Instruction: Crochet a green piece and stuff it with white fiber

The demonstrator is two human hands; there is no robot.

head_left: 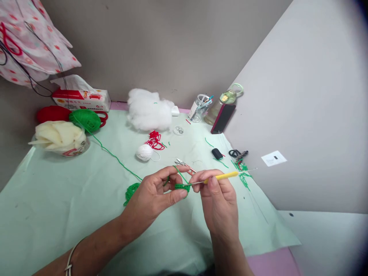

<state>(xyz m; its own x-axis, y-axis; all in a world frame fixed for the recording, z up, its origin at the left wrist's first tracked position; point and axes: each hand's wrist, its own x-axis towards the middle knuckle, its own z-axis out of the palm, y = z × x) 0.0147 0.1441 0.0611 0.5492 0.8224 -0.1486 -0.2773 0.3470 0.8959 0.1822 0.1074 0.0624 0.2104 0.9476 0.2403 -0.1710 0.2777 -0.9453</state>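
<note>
Two hands, both grasping: the left hand (149,195) pinches one green crochet piece (180,187), mid-clock; the right hand (220,195) grips one yellow-handled hook (222,177), its left tip at the piece; from there, one pair of scissors (186,167) lies near 12 o'clock; one phone (223,118), 1; one white yarn ball (144,152), between 10 and 11.

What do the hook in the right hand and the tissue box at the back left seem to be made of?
Hook: probably a plastic handle, smooth and plain yellow, with a thin metal shaft, judging by its silvery shine.
Tissue box: likely thin printed card, given its flat sides and crisp edges.
</note>
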